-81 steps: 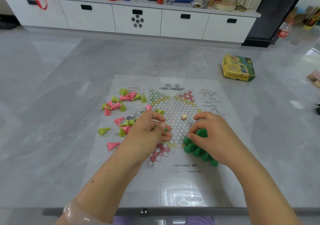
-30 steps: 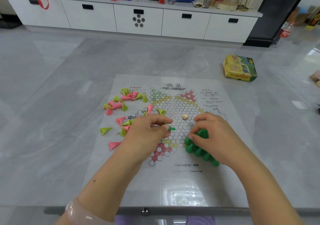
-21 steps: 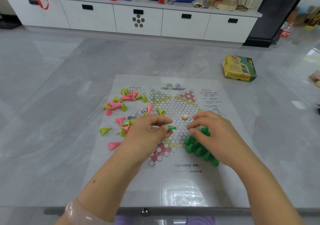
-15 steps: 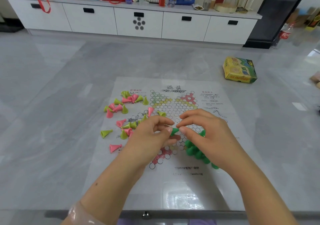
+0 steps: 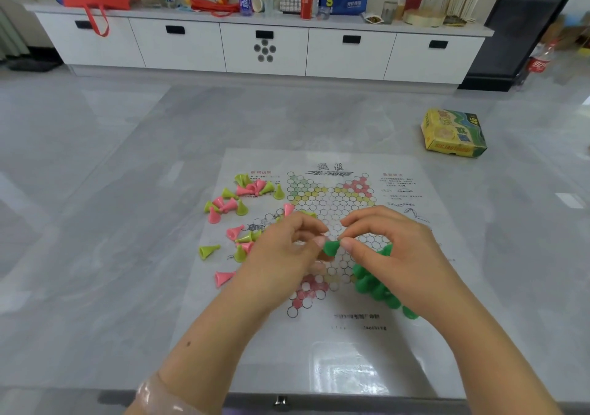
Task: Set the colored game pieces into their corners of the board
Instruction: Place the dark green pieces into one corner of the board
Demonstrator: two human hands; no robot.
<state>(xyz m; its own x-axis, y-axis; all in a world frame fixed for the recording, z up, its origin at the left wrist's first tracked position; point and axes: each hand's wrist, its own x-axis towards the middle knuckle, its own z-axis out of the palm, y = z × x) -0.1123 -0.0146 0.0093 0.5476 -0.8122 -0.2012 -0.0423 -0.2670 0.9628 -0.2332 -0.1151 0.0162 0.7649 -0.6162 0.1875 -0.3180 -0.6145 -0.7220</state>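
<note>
Pink & yellow-green cones (image 5: 238, 205) lie scattered on the left part of the paper board (image 5: 322, 287), most tipped over, a few upright. One pink cone (image 5: 223, 278) lies alone nearer the person, w/ a yellow-green one (image 5: 207, 251) just beyond it. Left hand (image 5: 284, 255) is above the board's middle, fingers curled, pinching a dark green cone (image 5: 330, 248) at its tip. Right hand (image 5: 396, 255) meets it, thumb & forefinger pinching the same cone from the other side. Beneath the right hand, a cluster of dark green cones (image 5: 373, 283) stands in the near-right corner of the star. Far right on the table (image 5: 95, 223): a yellow box (image 5: 453, 133), well apart from the board.
</note>
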